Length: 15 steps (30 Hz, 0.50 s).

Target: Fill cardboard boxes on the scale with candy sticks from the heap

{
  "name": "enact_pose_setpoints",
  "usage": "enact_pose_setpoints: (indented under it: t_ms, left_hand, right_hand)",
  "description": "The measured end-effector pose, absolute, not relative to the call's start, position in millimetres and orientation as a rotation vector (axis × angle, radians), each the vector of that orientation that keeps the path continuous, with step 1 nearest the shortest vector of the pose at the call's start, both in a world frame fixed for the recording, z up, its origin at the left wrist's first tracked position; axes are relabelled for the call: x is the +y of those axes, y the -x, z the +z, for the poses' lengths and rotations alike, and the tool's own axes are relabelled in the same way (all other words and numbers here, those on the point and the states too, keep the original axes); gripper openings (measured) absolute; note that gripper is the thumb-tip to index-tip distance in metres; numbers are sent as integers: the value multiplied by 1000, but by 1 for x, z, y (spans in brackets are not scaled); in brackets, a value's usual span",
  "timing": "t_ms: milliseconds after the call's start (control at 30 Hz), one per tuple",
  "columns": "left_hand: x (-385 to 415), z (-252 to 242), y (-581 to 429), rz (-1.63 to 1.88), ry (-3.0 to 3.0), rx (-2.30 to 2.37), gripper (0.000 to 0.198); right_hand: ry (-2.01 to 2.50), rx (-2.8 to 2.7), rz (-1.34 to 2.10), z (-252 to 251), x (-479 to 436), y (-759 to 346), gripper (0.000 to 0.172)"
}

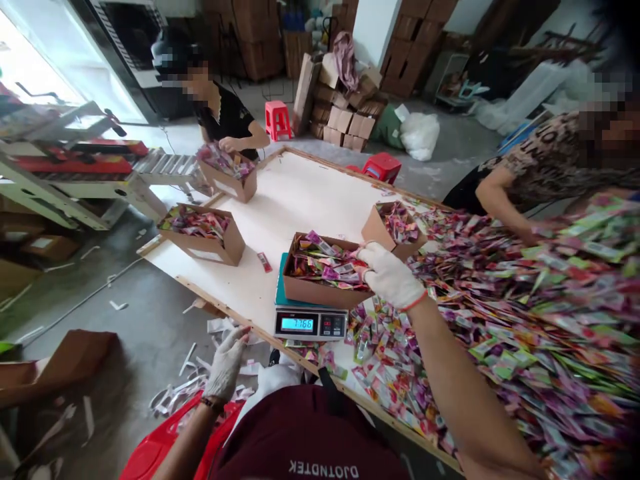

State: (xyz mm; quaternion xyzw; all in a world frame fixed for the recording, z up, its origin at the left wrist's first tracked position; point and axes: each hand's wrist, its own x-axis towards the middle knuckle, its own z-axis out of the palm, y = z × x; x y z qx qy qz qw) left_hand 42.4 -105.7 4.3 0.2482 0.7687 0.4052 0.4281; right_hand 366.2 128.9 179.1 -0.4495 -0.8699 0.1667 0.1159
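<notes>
Nearest, the person's gloved left hand (pixel 229 363) hangs by the table edge, fingers loosely extended, with nothing visible in it. The gloved right hand (pixel 393 275) reaches over the right end of the weighed carton (pixel 320 293), fingers curled at its packets (pixel 327 257); whether they pinch one cannot be told. That carton sits on the scale (pixel 280 300), behind its lit display (pixel 299 324). A steady reading would likely call for lifting the right hand clear, since any press on rim or contents could add weight; small pinches should suit fine changes, and flat-lying packets should spill less. The carton is filled about to its rim. Loose packets heap (pixel 500 300) to the right. Just beyond stands a second carton (pixel 377 233), also full; leftward, a third carton (pixel 233 237) is heaped too. Farthest, a co-worker (pixel 233 117) has a hand at a fourth carton (pixel 245 189), piled above its rim.
</notes>
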Motion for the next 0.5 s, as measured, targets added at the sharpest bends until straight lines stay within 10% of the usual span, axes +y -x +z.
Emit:
enact_pose_setpoints:
  t_ms: [500]
  left_hand:
    - [-168, -10, -74, 1090, -557, 1984, 62]
  right_hand:
    - [1650, -3016, 70, 163, 161, -358, 33]
